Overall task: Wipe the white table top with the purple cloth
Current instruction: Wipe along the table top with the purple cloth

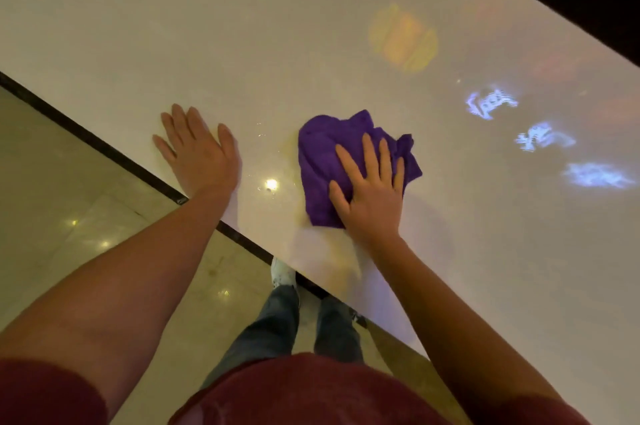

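The white table top (311,26) is glossy and runs diagonally across the view. A crumpled purple cloth (325,154) lies on it near the front edge. My right hand (370,189) presses flat on the cloth's right part, fingers straight and spread. My left hand (201,150) rests flat on the bare table to the left of the cloth, palm down, close to the edge, touching no cloth.
The table's dark front edge (104,147) runs from upper left to lower right. Beyond it lies a shiny tiled floor (69,216) with my legs and a white shoe (284,274). Coloured light reflections (401,38) show on the table's right half.
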Motion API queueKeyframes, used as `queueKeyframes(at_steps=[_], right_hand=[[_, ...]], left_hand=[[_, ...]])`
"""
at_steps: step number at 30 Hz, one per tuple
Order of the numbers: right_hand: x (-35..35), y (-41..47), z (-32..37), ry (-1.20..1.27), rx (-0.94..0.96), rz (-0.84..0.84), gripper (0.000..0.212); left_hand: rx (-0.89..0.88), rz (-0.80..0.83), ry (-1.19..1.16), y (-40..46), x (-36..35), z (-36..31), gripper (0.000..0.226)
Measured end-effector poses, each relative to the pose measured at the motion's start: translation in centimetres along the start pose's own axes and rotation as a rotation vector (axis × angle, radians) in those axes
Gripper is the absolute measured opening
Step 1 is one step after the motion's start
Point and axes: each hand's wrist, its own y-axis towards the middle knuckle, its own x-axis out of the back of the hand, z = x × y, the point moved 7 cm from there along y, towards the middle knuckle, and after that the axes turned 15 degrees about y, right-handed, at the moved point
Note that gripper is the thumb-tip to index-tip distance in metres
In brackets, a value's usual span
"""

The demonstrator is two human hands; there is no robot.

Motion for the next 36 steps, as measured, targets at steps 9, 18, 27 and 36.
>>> queueKeyframes(at_steps=[9, 18, 27, 36], right_hand=[[11.7, -9.8, -18.3, -0.056, -0.600, -0.168, 0.076], [0.5, -7.3, -0.6, 0.008, -0.128, -0.074, 0.066], [7.7, -1.0, -12.8, -0.059, -0.352, -0.125, 0.070], [-3.0, -6.5, 4.8, 0.047, 0.030, 0.056, 0.066]], left_hand=[[0.005, -0.002, 0.022, -0.2, -0.1, -0.3, 0.069], [0.037, -0.036, 0.004, 0.0, -0.1, -0.1, 0.066], [0.033, -0.022, 0.012, -0.5, 0.5, -0.5, 0.069], [0.013, 0.017, -0.008, -0.6, 1.0, -0.7, 0.068]])
